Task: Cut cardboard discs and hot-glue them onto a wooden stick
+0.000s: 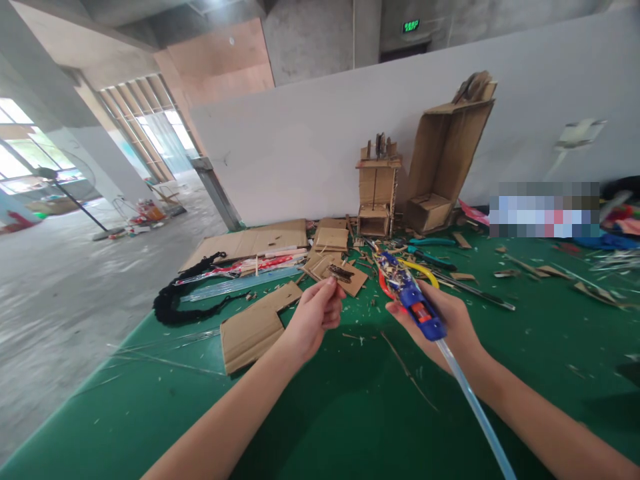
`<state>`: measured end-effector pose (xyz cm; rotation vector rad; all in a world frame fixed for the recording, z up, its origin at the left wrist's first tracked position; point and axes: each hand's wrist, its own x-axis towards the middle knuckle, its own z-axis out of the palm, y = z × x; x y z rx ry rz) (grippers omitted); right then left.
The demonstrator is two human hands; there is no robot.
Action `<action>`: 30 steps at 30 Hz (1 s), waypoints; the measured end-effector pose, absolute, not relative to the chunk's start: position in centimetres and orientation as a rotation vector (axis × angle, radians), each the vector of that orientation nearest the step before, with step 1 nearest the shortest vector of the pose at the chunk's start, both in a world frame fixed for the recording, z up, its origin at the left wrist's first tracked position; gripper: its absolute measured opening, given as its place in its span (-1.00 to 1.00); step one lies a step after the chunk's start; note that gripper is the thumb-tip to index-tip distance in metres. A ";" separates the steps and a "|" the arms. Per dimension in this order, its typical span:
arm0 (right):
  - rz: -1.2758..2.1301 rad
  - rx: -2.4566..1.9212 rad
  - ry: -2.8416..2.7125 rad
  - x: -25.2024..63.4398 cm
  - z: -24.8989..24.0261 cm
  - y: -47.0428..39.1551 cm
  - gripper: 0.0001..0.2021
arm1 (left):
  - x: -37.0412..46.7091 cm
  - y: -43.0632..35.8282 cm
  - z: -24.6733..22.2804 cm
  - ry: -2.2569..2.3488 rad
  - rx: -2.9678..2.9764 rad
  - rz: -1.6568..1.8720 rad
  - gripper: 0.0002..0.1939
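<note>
My right hand (453,320) is wrapped round a blue hot glue gun (415,300) whose nozzle points away from me. A long clear glue stick (475,400) sticks out of its back end, and bits of debris cling to its top. Between thumb and finger, my left hand (317,317) pinches a small dark brown strip (341,273), perhaps bark or cardboard. Beyond that strip lie loose cardboard pieces (355,283). The glue gun and the strip are apart. Farther back stands a small cardboard structure (375,193) with upright dark pieces on top.
A taller cardboard structure (445,153) leans by the white partition (300,160). Teal-handled pliers (433,259) lie behind the glue gun. On the left are a cut cardboard sheet (255,327), black fluffy cord (167,307) and clear glue sticks (240,285). Scraps litter the green table (320,427).
</note>
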<state>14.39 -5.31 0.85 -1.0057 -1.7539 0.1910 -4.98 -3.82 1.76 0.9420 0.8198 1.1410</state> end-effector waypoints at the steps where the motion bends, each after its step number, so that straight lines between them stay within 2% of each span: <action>1: 0.196 -1.011 -1.725 14.4 0.8 -5.3 -0.92 | -4.9 -4.0 1.7 0.790 0.952 1.103 -0.64; 7: 0.128 -1.040 -1.671 14.4 0.6 -6.0 -0.71 | -3.8 -5.2 1.5 0.667 0.963 0.946 -0.68; 13: 0.190 -1.013 -1.757 14.6 0.5 -6.4 -0.68 | -3.2 -5.9 1.2 0.663 0.994 0.822 -0.66; 15: 0.242 -0.935 -1.795 14.6 0.5 -6.4 -0.72 | -3.0 -5.9 1.2 0.696 1.031 0.808 -0.65; 20: 0.335 -0.864 -1.821 14.3 0.5 -6.1 -0.70 | -2.6 -5.8 1.1 0.888 1.087 0.874 -0.68; 24: 0.343 -0.915 -1.822 14.3 0.3 -6.0 -0.71 | -2.9 -5.5 0.9 0.945 1.313 1.079 -0.51; 30: 0.435 -0.992 -1.846 14.5 0.4 -5.7 -0.90 | -4.3 -5.2 1.6 0.952 1.851 1.188 -0.79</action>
